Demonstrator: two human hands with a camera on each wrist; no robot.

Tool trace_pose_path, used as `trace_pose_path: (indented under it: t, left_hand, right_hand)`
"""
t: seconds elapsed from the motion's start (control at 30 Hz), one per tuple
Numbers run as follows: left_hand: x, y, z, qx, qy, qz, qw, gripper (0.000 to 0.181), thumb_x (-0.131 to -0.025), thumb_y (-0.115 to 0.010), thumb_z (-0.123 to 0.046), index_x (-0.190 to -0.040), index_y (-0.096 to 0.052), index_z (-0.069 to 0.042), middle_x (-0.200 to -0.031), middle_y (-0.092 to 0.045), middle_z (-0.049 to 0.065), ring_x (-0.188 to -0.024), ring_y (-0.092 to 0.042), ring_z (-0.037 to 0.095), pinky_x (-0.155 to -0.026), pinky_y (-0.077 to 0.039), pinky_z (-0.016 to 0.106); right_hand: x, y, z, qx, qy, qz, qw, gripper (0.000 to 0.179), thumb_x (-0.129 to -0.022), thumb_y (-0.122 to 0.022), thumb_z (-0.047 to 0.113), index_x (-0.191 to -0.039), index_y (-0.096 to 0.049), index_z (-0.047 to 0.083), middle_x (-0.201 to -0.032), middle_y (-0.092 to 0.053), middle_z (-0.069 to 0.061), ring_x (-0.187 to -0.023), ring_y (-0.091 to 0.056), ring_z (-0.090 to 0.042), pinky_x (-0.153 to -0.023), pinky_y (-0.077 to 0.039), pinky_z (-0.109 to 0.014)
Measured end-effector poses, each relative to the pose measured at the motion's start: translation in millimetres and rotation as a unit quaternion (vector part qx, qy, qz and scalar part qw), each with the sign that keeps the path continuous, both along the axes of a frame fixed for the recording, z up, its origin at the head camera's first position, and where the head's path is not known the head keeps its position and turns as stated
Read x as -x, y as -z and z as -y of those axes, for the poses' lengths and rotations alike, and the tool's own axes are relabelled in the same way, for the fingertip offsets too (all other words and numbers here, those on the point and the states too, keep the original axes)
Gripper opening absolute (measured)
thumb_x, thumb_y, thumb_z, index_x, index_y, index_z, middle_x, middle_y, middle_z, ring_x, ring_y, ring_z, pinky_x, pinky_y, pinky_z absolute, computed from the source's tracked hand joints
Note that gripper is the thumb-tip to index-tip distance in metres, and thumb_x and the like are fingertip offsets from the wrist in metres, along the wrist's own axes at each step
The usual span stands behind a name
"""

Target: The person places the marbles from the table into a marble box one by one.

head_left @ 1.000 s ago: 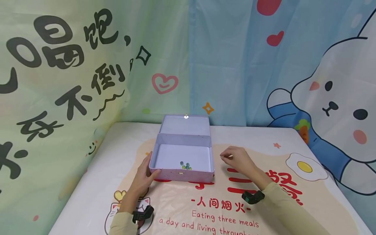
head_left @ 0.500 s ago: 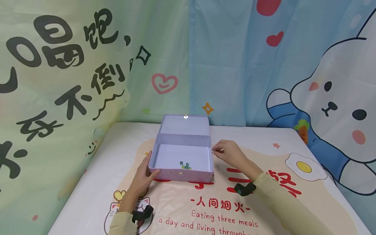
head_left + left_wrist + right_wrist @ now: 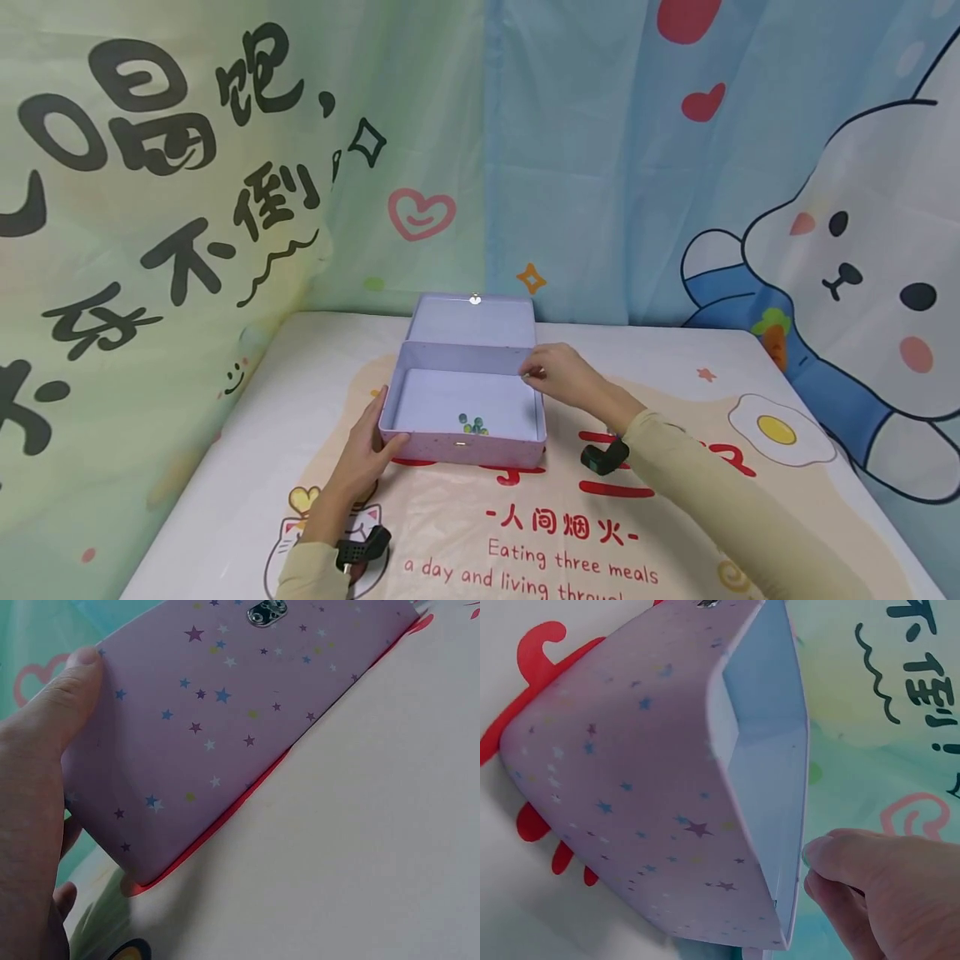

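Note:
A purple, star-patterned box (image 3: 450,450) stands on the table with its hinged lid (image 3: 474,318) raised at the back. Several small round green beads (image 3: 476,427) lie inside, near the front wall. My left hand (image 3: 365,454) grips the box's front left corner; in the left wrist view the thumb (image 3: 69,694) presses the front wall. Over the box's right wall, my right hand (image 3: 568,377) has thumb and index finger together. In the right wrist view that right hand (image 3: 885,881) pinches a small greenish bead (image 3: 806,858), mostly hidden by the fingertips.
A printed cloth (image 3: 570,567) with red lettering covers the table. Behind it hangs a patterned curtain (image 3: 562,167), close to the raised lid. Each wrist wears a small black camera, such as the right camera (image 3: 604,457).
My right hand has moved left and slightly away from me, from beside the box to over its right wall. My left hand and the box stay in place.

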State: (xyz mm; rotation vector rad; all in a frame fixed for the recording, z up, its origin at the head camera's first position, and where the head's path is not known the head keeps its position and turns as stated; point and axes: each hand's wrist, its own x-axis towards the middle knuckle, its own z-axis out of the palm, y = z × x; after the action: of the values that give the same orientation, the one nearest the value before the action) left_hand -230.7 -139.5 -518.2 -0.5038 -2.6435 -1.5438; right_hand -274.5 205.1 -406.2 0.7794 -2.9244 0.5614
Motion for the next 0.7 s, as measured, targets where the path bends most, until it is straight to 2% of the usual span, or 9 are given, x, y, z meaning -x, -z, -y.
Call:
trace_pose_path:
  t: [0.27, 0.4, 0.53, 0.7]
  left_hand:
    - [0.0, 0.5, 0.6, 0.007, -0.003, -0.007, 0.9999, 0.085, -0.088, -0.063, -0.041, -0.153, -0.009, -0.032, -0.159, -0.019, 0.004, -0.145, -0.021, 0.032, -0.112, -0.024, 0.057]
    - [0.1, 1.5, 0.9, 0.006, -0.005, -0.01, 0.9999, 0.085, -0.088, -0.063, -0.041, -0.153, -0.011, -0.029, -0.159, -0.02, 0.003, -0.145, -0.022, 0.032, -0.112, -0.024, 0.057]
    - [1.0, 1.8, 1.0, -0.007, 0.002, -0.012, 0.9999, 0.084, -0.088, -0.064, -0.036, -0.154, -0.013, -0.025, -0.158, -0.02, 0.004, -0.144, -0.023, 0.033, -0.112, -0.025, 0.055]
    - [1.8, 2.5, 1.1, -0.022, 0.01, -0.013, 0.9996, 0.084, -0.088, -0.065, -0.031, -0.153, -0.013, -0.026, -0.158, -0.021, 0.005, -0.144, -0.023, 0.034, -0.112, -0.025, 0.055]
  right_hand:
    - [12.3, -3.0, 12, -0.032, -0.048, -0.002, 0.9983, 0.01, -0.083, -0.071, 0.01, -0.093, -0.076, 0.011, -0.09, -0.07, -0.001, -0.077, -0.061, -0.011, -0.071, -0.055, -0.02]
    - [18.5, -3.2, 17, -0.034, -0.084, 0.033, 0.9953, 0.01, -0.083, -0.072, 0.01, -0.093, -0.076, 0.011, -0.089, -0.07, 0.001, -0.079, -0.063, -0.009, -0.074, -0.056, -0.021]
    - [24.7, -0.9, 21, -0.043, -0.125, 0.079, 0.988, 0.012, -0.084, -0.071, 0.011, -0.095, -0.076, 0.009, -0.09, -0.07, 0.002, -0.084, -0.065, -0.009, -0.079, -0.056, -0.022]
    - [32.9, 2.4, 27, -0.056, -0.151, 0.092, 0.9827, 0.014, -0.085, -0.07, 0.012, -0.098, -0.075, 0.008, -0.091, -0.071, 0.002, -0.085, -0.065, -0.008, -0.08, -0.055, -0.021]
